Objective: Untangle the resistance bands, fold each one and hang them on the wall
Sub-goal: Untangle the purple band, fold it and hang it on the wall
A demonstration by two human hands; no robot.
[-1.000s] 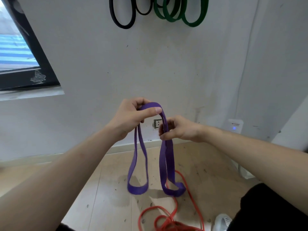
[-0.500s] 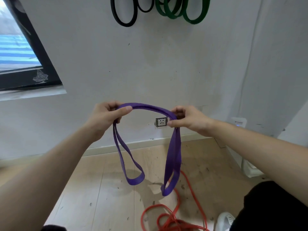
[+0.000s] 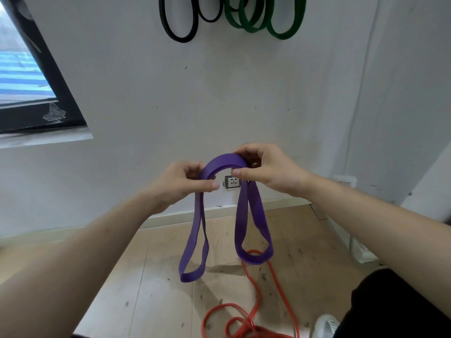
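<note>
Purple resistance band [image 3: 224, 161] is up in front of me at chest height, off the floor, doubled into a flat arch between both hands with two loops hanging from it. My left hand [image 3: 180, 184] has thumb and curled fingers pinched on the arch's left end, and my right hand [image 3: 266, 172] pinches the right end, thumb underneath and fingers over the top. So the held span runs side to side, while the loops drop straight down, the left one lower than the right, neither touching the floor. The right hand sits a touch higher and closer to the wall, so I judge it the better hand to carry the fold upward. The band is a wide, matte rubber strap, limp and smooth, and should slide if the pinch loosens. Straight above, along the top edge of the wall, black bands [image 3: 180, 37] and green bands [image 3: 280, 32] are already hung as rounded loops; their hook is cut off by the frame, so I can't tell where the free spot is. Between my hands, on the wall behind, is a metal socket [image 3: 231, 182]. Below, on the scuffed wooden floor [image 3: 146, 276], a thin orange band [image 3: 253, 313] lies in a tangle, not yet sorted.
</note>
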